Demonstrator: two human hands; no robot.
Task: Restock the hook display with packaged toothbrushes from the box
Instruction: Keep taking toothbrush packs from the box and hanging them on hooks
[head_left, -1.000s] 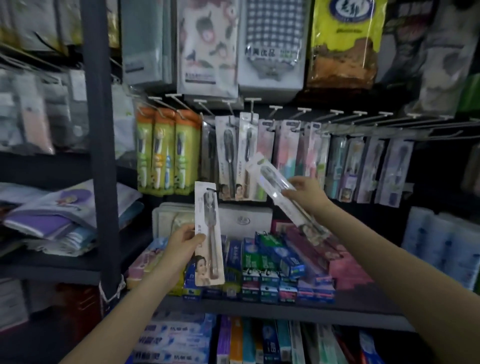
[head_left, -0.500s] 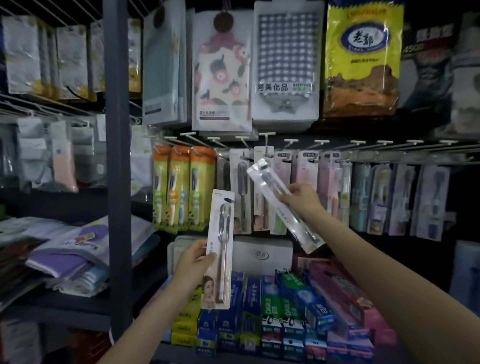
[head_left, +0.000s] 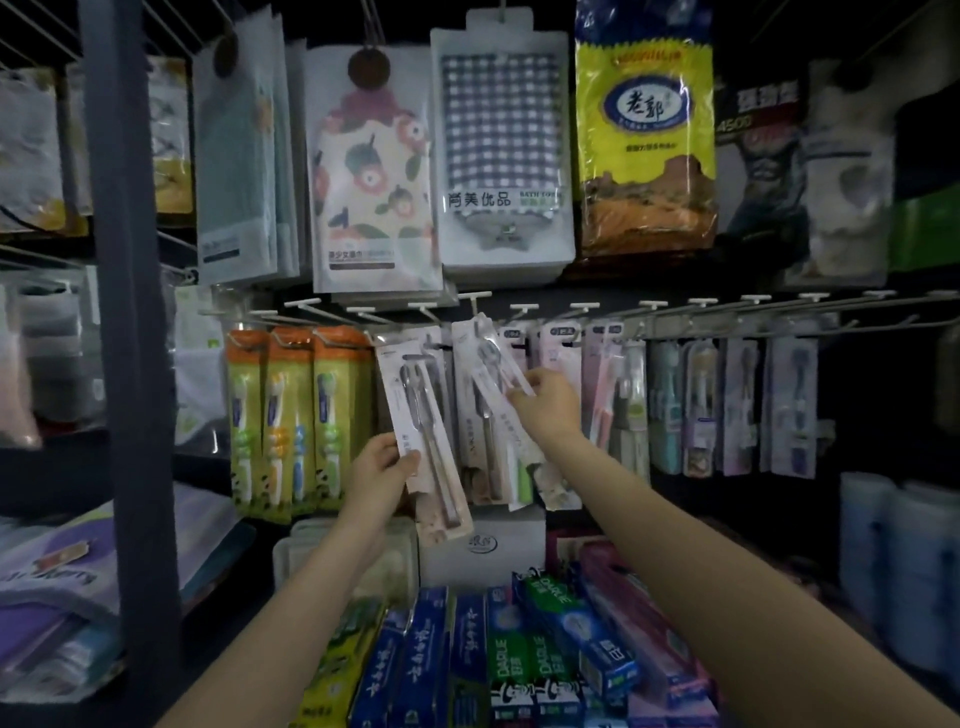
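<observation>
A white toothbrush pack (head_left: 423, 441) is gripped by the left hand (head_left: 382, 470), the fingers being curled round its lower left edge and the thumb laid across its face. The pack is held tilted, its top toward 11 o'clock and its bottom toward 5 o'clock, in front of the hook display (head_left: 571, 317). Its top edge is seen just below a hook at the left of the grey packs; whether it is threaded there cannot be told.

A second toothbrush pack (head_left: 493, 369) is pinched by the right hand (head_left: 545, 402) between thumb and fingertips, at about 2 o'clock from the left hand. Its upper end is raised to a hook tip at 12 o'clock of that hand; whether the hole is on the hook is hidden by blur.

Orange-topped toothbrush packs (head_left: 291, 415) are hung at 9 o'clock of the left hand. Pastel toothbrush packs (head_left: 727, 405) are hung at 3 o'clock of the right hand. Toothpaste boxes (head_left: 519, 649) are stacked at 6 o'clock, below both forearms. A checked towel pack (head_left: 501, 156) is hung at 12 o'clock.
</observation>
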